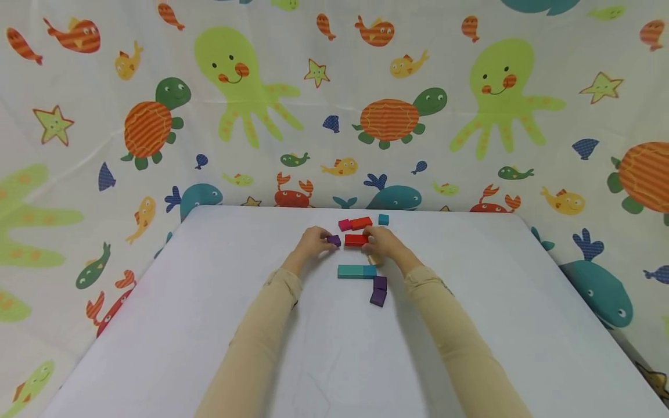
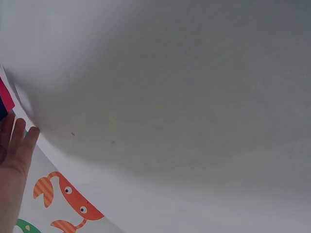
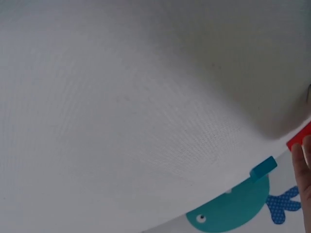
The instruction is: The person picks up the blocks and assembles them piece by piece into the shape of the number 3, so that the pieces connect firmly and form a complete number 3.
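My left hand pinches a small purple block between thumb and fingers. In the left wrist view, part of the left hand shows at the edge, beside a dark block and a pink block. A red oblong block lies just right of the purple one, and my right hand grips its right end. Only fingers of the right hand appear in the right wrist view, at the red block. A tan block sits below the right hand, partly covered.
Behind the hands lie a pink block, another red block and a teal cube. Nearer are a long teal block touching a blue block, and two purple blocks. A patterned cloth hangs behind the white table.
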`<state>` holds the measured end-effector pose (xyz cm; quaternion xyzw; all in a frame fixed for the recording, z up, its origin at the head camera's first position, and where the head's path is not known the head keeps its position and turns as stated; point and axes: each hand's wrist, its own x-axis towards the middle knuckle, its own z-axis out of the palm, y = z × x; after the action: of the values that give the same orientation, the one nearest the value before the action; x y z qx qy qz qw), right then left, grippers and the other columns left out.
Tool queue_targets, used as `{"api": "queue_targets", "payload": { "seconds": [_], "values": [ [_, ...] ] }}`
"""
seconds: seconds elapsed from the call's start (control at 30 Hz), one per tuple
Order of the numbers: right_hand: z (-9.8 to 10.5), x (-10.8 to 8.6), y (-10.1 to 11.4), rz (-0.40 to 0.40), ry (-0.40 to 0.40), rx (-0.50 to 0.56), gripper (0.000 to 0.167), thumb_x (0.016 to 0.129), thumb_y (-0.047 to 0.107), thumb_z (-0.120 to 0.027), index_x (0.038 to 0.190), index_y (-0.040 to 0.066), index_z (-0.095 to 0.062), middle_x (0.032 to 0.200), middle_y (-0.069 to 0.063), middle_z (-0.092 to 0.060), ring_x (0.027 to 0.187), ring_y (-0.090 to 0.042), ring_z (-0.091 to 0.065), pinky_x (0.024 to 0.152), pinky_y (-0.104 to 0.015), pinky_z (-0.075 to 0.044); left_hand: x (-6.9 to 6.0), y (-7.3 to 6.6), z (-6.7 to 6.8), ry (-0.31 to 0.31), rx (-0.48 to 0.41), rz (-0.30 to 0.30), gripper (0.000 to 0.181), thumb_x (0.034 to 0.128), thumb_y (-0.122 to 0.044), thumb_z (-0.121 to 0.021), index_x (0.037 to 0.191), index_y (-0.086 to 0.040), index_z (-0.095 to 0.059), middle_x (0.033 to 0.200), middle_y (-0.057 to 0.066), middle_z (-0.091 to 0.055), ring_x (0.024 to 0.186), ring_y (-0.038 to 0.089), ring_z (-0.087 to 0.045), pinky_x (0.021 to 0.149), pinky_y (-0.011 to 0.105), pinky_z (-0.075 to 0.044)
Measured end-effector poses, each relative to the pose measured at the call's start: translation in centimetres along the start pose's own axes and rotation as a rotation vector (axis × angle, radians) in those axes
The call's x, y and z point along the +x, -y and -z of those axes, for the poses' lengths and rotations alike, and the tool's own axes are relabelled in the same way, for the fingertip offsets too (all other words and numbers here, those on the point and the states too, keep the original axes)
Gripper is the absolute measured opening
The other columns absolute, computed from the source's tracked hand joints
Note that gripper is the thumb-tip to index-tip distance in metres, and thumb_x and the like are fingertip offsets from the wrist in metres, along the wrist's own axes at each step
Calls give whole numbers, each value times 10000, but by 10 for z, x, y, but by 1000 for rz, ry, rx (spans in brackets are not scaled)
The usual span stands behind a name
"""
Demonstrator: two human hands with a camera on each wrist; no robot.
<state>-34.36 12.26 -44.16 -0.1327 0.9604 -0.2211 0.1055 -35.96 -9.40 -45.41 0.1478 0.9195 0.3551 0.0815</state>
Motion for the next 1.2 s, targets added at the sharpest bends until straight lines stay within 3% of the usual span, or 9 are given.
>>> {"api": "queue_targets", "payload": {
  "seconds": [0.17, 0.27, 0.4, 0.6, 0.77, 0.97, 1.2],
  "values": [
    [-1, -6, 0, 20, -52, 16, 364, 877, 125, -660, 1202, -4, -558, 1213, -170, -604, 1141, -306, -538, 1017, -416, -434, -4, 1, 0, -33, -81, -16, 374, 819, -104, -720, 1158, 34, -642, 1151, 195, -648, 1080, 309, -595, 970, 398, -464],
    [-1, -10, -2, 47, -81, 23, 352, 868, 99, -666, 1187, -14, -569, 1180, -173, -619, 1108, -301, -559, 997, -406, -452, -5, 1, -1, -22, -109, -32, 381, 824, -97, -716, 1182, 8, -638, 1135, 180, -659, 1045, 293, -599, 953, 386, -477],
    [0, -15, -4, 133, -136, -30, 380, 852, 78, -681, 1205, -21, -583, 1103, -164, -635, 1010, -280, -579, 942, -385, -485, -6, 1, -1, -16, -121, -41, 385, 817, -105, -727, 1182, -16, -644, 1137, 158, -661, 1044, 280, -596, 954, 378, -482],
    [2, -25, -7, 198, -201, -63, 400, 848, 72, -683, 1230, 0, -591, 1082, -154, -640, 984, -278, -574, 925, -396, -493, -9, -3, 1, -13, -74, -54, 368, 784, -141, -765, 1118, -20, -672, 1115, 144, -652, 1060, 284, -569, 954, 397, -477],
    [4, -34, -8, 208, -212, -56, 412, 861, 107, -676, 1242, -13, -575, 1114, -158, -649, 1005, -283, -587, 933, -408, -493, -14, -7, 6, -22, -53, -79, 338, 796, -133, -753, 1101, -10, -676, 1046, 140, -668, 944, 246, -565, 877, 352, -492],
    [5, -45, -7, 210, -227, -70, 386, 843, 112, -697, 1189, -27, -595, 1059, -147, -675, 959, -270, -614, 895, -389, -516, -25, -8, 7, 30, -22, -83, 338, 807, -125, -738, 1119, -25, -656, 1030, 122, -658, 935, 222, -563, 887, 338, -503],
    [7, -59, -2, 169, -230, -46, 402, 836, 160, -716, 1172, -19, -585, 1051, -144, -675, 995, -295, -621, 891, -390, -522, -38, -16, 7, 60, 40, -139, 319, 804, -121, -742, 1092, -10, -658, 1000, 108, -676, 910, 194, -596, 877, 323, -511]
  ]
}}
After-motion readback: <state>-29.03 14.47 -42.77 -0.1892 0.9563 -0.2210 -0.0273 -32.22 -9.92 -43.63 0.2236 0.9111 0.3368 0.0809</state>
